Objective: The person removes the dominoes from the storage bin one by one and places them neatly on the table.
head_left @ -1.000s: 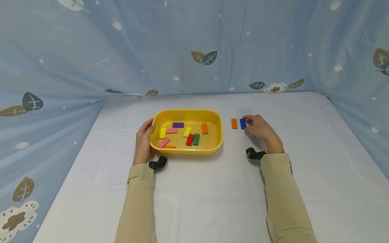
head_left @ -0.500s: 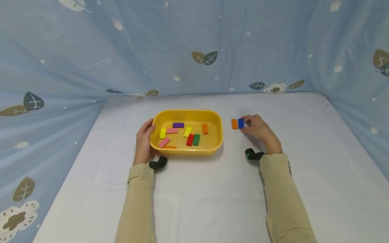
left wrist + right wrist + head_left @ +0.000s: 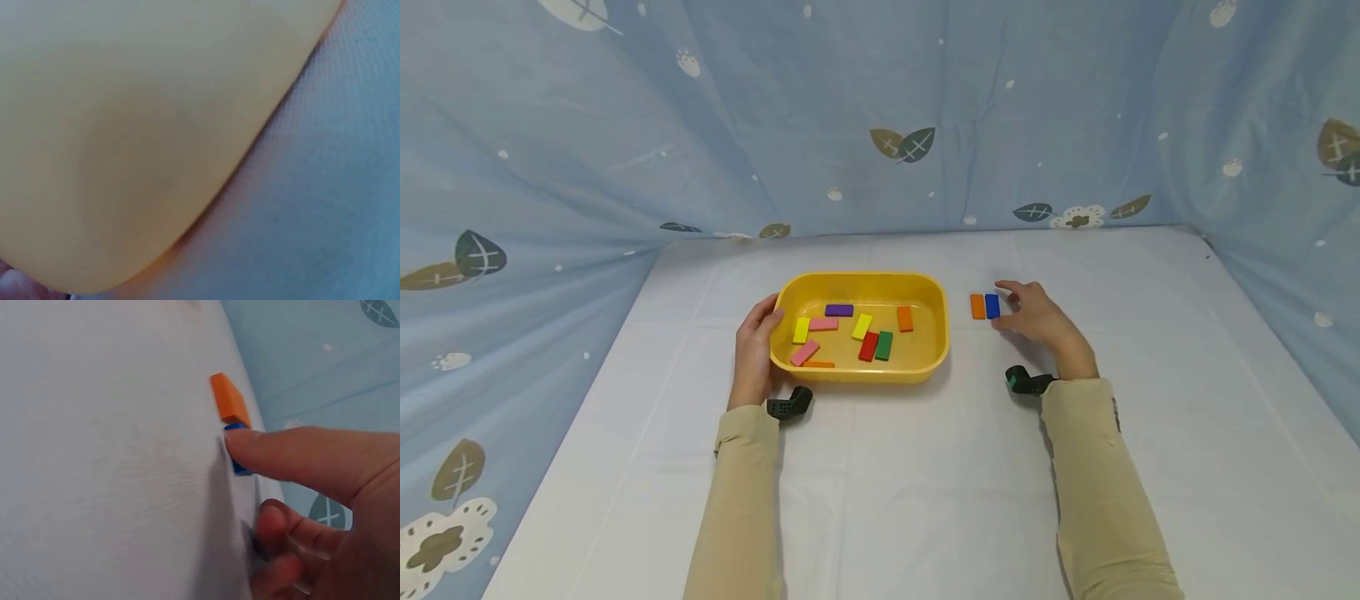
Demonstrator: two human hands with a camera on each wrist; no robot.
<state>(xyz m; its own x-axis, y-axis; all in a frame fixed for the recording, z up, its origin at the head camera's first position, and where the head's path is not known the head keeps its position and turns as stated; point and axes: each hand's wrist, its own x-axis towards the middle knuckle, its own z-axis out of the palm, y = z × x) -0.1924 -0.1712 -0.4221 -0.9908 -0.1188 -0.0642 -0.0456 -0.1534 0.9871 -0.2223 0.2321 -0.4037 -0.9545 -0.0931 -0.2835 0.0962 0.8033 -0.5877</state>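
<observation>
My left hand [image 3: 752,343] grips the left end of a yellow tray [image 3: 910,376], its thumb over the rim. In the left wrist view the tray's outer wall [image 3: 125,156] fills most of the picture. To the tray's right, a blue block [image 3: 992,306] lies flat beside an orange block [image 3: 977,307], long sides parallel with a narrow gap. My right hand [image 3: 1037,317] is over the blue block's right side, thumb and index finger spread at its near and far ends. In the right wrist view the thumb [image 3: 275,453] partly covers the blue block [image 3: 240,467].
Inside the tray lie several loose blocks, among them a purple block [image 3: 839,310], a red block [image 3: 868,346] and a green block [image 3: 884,346]. A white cloth [image 3: 910,483] covers the table. A blue patterned curtain [image 3: 820,108] stands behind and at both sides.
The blue block has slid left, closer to the orange block, with my right hand following. The index finger has since lifted off it. My left hand and the tray stay put.
</observation>
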